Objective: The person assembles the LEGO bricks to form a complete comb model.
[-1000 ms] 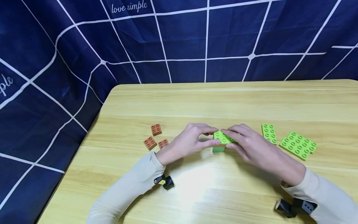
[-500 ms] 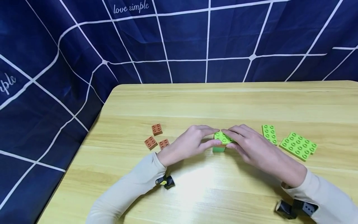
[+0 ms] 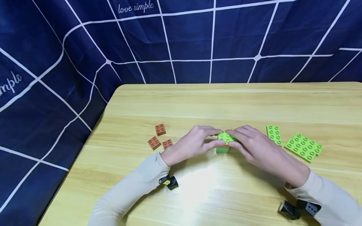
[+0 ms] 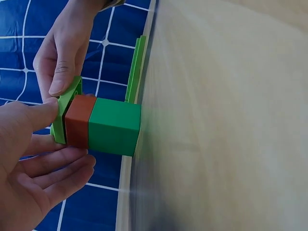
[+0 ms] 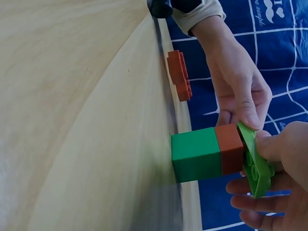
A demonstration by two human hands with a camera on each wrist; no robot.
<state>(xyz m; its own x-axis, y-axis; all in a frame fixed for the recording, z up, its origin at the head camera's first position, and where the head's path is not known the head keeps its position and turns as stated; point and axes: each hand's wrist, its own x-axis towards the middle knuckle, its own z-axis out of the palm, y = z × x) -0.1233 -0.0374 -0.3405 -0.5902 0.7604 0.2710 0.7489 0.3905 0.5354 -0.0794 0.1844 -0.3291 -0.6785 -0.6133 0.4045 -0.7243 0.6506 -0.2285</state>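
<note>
A bright green block stands on the table with a reddish-brown brick stacked on it. A light green studded building plate lies over the brown brick, slightly tilted, and one end overhangs toward the right hand. My left hand pinches its left end with thumb and fingers, close against the brown brick. Thumb and fingers of my right hand grip the overhanging end. In the right wrist view, a narrow wedge-shaped gap shows between plate and brown brick. The hands partly hide the plate in the head view.
Several items lie on the wooden table. To the left are small brown bricks. At right are a narrow light green plate and a wider one overlapping another piece. A dark blue curtain hangs behind.
The right hand's fingers have shifted slightly on the plate, with the thumb now nearer its front edge. The stack stays in place. The head view has drifted a little.
</note>
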